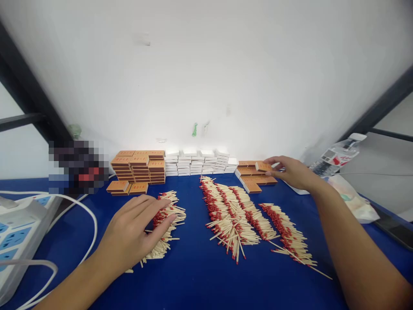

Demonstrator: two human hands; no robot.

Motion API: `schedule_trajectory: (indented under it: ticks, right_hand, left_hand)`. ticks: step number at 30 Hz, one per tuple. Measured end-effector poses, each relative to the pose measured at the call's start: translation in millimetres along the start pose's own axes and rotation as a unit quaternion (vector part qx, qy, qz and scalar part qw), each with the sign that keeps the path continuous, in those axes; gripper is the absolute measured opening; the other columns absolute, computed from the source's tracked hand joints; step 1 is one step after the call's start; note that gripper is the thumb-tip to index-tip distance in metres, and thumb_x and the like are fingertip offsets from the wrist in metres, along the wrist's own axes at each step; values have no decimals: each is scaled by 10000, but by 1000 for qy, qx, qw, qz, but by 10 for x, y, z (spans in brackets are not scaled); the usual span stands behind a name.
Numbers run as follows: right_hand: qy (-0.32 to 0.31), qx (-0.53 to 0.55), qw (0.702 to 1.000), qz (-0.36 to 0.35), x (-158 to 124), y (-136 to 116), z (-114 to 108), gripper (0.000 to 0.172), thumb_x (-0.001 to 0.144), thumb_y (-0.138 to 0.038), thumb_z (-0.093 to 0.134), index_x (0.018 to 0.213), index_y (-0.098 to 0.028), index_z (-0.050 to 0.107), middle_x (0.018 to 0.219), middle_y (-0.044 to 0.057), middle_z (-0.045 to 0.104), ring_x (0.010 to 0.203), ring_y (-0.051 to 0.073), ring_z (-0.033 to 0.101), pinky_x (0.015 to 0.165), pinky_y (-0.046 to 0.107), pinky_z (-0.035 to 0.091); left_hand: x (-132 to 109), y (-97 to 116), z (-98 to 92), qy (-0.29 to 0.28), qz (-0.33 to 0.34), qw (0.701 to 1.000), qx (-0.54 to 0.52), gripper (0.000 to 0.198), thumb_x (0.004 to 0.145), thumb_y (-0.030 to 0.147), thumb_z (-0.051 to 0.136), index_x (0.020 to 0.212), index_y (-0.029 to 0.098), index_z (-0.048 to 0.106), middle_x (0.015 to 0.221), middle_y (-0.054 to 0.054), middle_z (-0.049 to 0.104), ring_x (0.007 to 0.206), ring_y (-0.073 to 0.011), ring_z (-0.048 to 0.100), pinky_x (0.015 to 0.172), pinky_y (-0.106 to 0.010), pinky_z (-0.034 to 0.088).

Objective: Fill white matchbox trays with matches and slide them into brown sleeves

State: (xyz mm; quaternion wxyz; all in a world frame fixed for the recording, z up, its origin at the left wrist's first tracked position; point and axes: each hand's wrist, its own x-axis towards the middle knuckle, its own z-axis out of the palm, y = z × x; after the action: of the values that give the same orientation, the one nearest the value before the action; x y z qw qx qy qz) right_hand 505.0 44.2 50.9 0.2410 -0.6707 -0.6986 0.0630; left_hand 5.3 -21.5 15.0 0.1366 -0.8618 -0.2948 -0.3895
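Note:
My right hand (287,170) pinches an orange-brown matchbox (262,166) between thumb and fingers, at the top of a low stack of matchboxes (253,172) on the right. My left hand (137,221) lies with its fingers stretched out over a pile of matches (166,241), covering part of it. Red-headed matches (230,211) lie in slanting rows at the middle, and a separate row of matches (290,234) lies farther right. Against the wall stand stacked white inner trays (196,163) and, left of them, a taller stack of matchboxes (138,165).
A white power strip (22,237) with looping cables (92,215) takes up the left side of the blue table surface (193,280). On the right are a plastic bottle (337,155), a plastic packet (350,198) and a dark flat object (393,228). The white wall (206,77) bounds the back.

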Motion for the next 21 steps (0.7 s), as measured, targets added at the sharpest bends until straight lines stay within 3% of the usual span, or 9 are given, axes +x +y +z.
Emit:
schedule_trajectory:
  ticks: [4,9,12,21]
  right_hand:
    - [-82,-16,996,23,-162,241,-81,446,830,-502,722,1161,-204,741,1183,174,754,929,283,715,863,428,563]
    - [-186,-4,982,35,-193,304,-116,437,745,-482,787,1098,-226,761,1010,110,778,899,283,727,783,385,561]
    - [-188,-45,981,26,-140,306,34,402,665,-418,809,1009,-222,739,960,75,769,852,273,717,759,375,552]
    - [-158,-93,983,33,-63,351,245,326,707,-397,774,943,-226,627,924,79,769,819,248,705,706,341,507]
  left_hand:
    - [2,-18,-9,-9,1,1000,0,219,983,262,700,1190,195,667,961,-58,758,881,-212,729,853,-361,578]
    - [-8,-61,33,-32,-3,999,-19,190,989,281,692,1161,203,673,968,-52,775,883,-210,742,839,-353,587]
    - [22,-58,38,-31,-1,999,-20,168,993,286,681,1140,205,682,960,-48,785,865,-207,749,811,-339,591]
    - [39,-88,20,-34,-23,999,-21,135,956,289,715,1085,253,733,937,-13,797,856,-207,761,813,-336,599]
